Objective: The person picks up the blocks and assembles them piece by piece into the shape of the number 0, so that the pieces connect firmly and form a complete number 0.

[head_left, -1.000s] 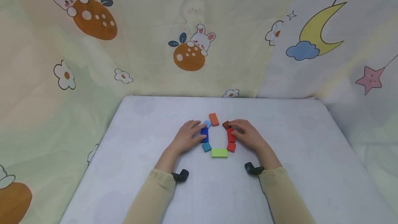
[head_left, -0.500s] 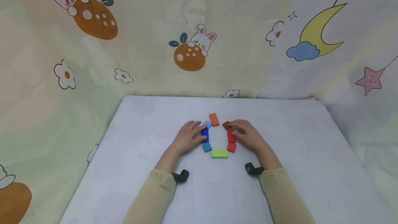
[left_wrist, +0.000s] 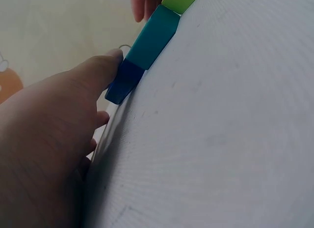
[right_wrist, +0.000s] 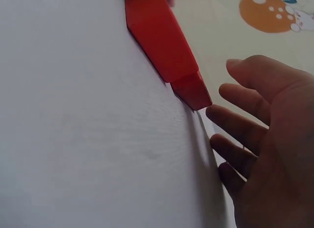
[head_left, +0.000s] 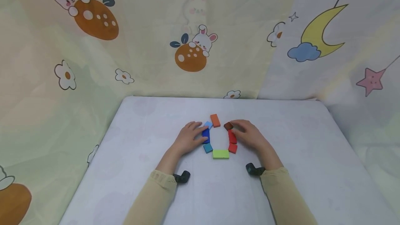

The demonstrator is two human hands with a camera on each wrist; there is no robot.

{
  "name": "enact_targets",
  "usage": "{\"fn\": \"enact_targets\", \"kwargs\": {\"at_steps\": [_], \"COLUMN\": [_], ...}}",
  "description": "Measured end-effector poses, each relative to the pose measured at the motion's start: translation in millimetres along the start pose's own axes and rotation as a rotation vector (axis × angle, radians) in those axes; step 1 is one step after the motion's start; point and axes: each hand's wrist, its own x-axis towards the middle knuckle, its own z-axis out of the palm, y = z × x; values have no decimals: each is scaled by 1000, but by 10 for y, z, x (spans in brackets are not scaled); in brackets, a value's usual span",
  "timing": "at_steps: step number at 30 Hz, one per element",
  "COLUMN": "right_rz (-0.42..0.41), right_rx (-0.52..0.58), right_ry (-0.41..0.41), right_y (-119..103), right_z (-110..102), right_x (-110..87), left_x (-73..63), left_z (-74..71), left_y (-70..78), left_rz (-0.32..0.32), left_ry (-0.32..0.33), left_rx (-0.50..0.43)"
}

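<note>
Small coloured blocks lie in an oval ring in the head view. My left hand rests at its left side, thumb on the dark blue block and index finger by the light blue block. Below them is a teal block. On the other side my right hand hovers with loosely bent fingers. Its fingertips are beside the brown block and the long red block; the right wrist view shows nothing gripped. A smaller red block sits under that one.
A light green block closes the near end of the ring. An orange block lies tilted at the far end, with a gap between it and the brown one. A white-covered table meets a printed cloth backdrop.
The right fingertips have drawn back slightly from the brown block, so more of it shows. The left hand and the ring look nearly the same.
</note>
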Motion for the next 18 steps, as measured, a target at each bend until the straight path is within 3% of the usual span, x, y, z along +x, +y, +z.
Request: {"fn": "enact_targets", "kwargs": {"at_steps": [7, 13, 18], "right_rz": [82, 157, 213], "right_rx": [-74, -64, -41], "right_ry": [-57, -131, -145], "right_y": [-273, -481, -569], "right_z": [-85, -32, 34], "right_x": [302, 609, 756], "left_x": [0, -3, 7], "left_z": [6, 1, -2], "left_y": [3, -12, -7], "left_rz": [-1, -6, -2], "left_ry": [9, 6, 5], "left_rx": [5, 5, -5]}}
